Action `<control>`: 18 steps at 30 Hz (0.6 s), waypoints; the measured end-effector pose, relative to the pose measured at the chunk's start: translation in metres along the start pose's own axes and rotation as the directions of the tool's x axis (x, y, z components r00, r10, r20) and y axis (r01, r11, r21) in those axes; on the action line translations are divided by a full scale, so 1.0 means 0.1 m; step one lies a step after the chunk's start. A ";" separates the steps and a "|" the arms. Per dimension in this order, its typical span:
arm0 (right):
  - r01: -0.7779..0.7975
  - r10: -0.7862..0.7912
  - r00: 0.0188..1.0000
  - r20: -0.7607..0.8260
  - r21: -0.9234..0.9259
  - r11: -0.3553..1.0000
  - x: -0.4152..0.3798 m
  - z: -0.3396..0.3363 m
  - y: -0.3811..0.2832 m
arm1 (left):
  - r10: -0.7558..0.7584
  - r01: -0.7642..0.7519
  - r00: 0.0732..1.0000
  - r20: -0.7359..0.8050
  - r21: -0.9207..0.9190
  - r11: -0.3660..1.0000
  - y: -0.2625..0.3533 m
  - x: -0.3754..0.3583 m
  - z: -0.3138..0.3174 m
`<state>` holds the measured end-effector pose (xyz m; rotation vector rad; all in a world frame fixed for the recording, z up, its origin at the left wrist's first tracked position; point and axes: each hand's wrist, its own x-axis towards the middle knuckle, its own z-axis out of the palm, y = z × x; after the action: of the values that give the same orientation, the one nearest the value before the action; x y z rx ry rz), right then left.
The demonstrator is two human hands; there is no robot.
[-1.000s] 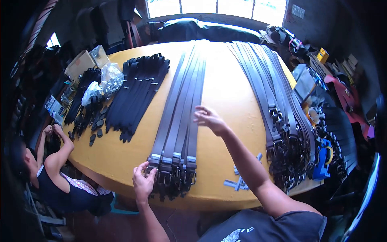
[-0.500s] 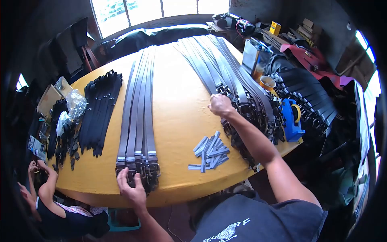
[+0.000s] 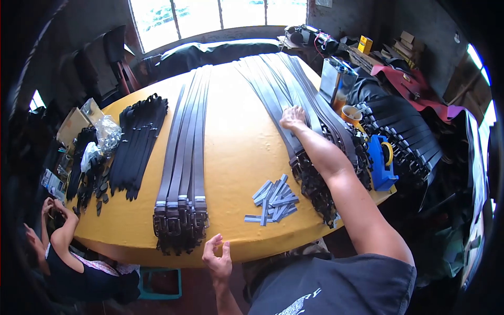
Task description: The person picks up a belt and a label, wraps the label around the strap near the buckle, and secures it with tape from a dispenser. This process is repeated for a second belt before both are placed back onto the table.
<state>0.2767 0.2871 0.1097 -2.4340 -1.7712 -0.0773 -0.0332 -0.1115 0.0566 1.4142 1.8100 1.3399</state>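
My right hand [image 3: 293, 117] is on the strips of the right-hand pile of grey-brown belts [image 3: 273, 94], above their buckles; its fingers look bent, and what they hold, if anything, is hidden. My left hand [image 3: 218, 256] hovers at the table's front edge, fingers apart and nothing in them. To its left lies a row of brown belts [image 3: 184, 142], buckles toward me, with pale bands near the buckles. Between the two groups is a small heap of grey strips [image 3: 273, 199].
Black belts [image 3: 137, 147] and plastic bags [image 3: 108, 134] are on the yellow table [image 3: 236, 173] at left. A co-worker [image 3: 65, 247] sits at the lower left. A blue tape dispenser [image 3: 381, 163], a cup [image 3: 350, 113] and a metal can [image 3: 336, 81] stand at right.
My left hand has left the buckles of the left belts and moved right. My right hand has moved farther up the right pile, whose near belts now lie lower and nearer me.
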 end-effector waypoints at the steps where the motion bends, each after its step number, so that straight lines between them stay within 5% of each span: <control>1: -0.044 0.049 0.999 -0.024 0.177 0.983 0.03 -0.08 -0.02 | -0.024 0.024 1.000 -0.001 -0.029 0.999 -0.05 0.02 -0.01; 2: -0.106 0.117 0.993 -0.001 0.427 0.898 0.07 -0.18 -0.08 | -0.049 0.049 0.999 0.001 -0.057 0.997 -0.13 0.05 -0.01; 4: -0.198 0.012 0.971 0.240 0.771 0.606 -0.12 -0.66 -0.15 | -0.086 0.087 0.996 0.019 -0.123 0.989 -0.14 0.10 -0.02; 6: -0.113 0.003 0.993 0.114 0.974 0.198 -0.23 -0.46 -0.36 | -0.104 0.112 0.993 0.049 -0.202 0.973 0.00 0.24 0.03; 7: 0.047 -0.096 0.995 -0.035 0.992 0.119 -0.37 -0.35 -0.44 | -0.096 0.116 0.992 0.088 -0.266 0.957 -0.07 0.33 0.11; 10: -0.027 -0.179 0.983 0.044 0.995 0.098 -1.11 -0.05 -0.76 | -0.085 0.148 0.985 0.148 -0.493 0.858 -0.09 0.63 0.32; 11: 0.041 -0.199 0.979 -0.045 0.999 -0.025 -1.43 0.15 -0.86 | -0.135 0.225 0.970 0.203 -0.537 0.813 -0.05 0.73 0.36; 12: -0.040 -0.225 0.974 0.035 0.999 -0.019 -1.84 0.10 -0.89 | -0.175 0.296 0.951 0.256 -0.578 0.760 -0.02 0.86 0.39; 15: -0.082 -0.257 0.964 0.074 0.996 -0.021 -2.77 0.46 -0.99 | -0.294 0.605 0.794 0.532 -0.649 0.461 -0.21 1.21 0.50; 16: -0.254 -0.392 0.891 0.228 0.967 -0.016 -3.04 0.26 -0.88 | -0.263 0.650 0.754 0.602 -0.628 0.428 -0.28 1.28 0.53; 18: -0.104 -0.434 0.896 0.099 0.995 0.012 -3.43 0.36 -0.81 | -0.161 0.727 0.658 0.735 -0.566 0.389 -0.29 1.37 0.55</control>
<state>0.0920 -0.0071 0.0395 -1.0732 -1.2879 1.3080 -0.0492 0.0366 0.0346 0.5344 0.7783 1.0223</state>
